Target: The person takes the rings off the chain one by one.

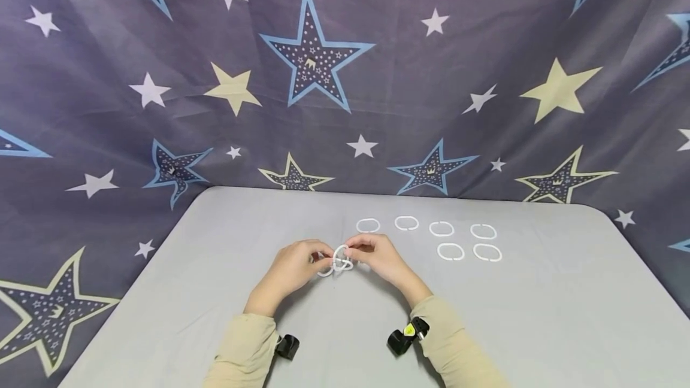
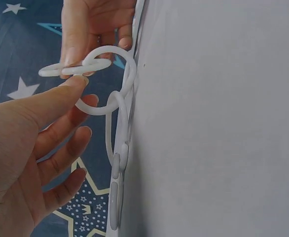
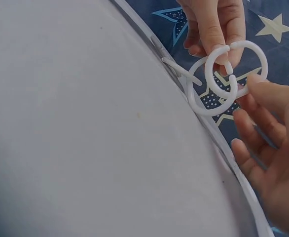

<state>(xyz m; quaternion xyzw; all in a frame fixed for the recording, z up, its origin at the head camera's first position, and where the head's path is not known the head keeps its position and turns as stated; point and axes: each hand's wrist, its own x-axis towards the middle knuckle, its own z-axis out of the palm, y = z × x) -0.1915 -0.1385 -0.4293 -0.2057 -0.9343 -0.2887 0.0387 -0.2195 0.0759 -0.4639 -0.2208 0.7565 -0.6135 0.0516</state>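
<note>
We are seeing left hand and right hand each pinching a white link above the tabletop, other fingers slack, presumably for steadiness; separate links are lying beyond, apparently spaced against tangling.

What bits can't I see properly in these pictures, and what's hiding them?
Head view: how many linked white rings there are; they look tiny, and the left hand and right hand partly cover them.
Head view: the upper sleeves, cut off by the bottom edge.
Left wrist view: the rest of the right hand, cut off by the top edge.
Right wrist view: the rest of the left hand, also cut off by the top edge.
</note>
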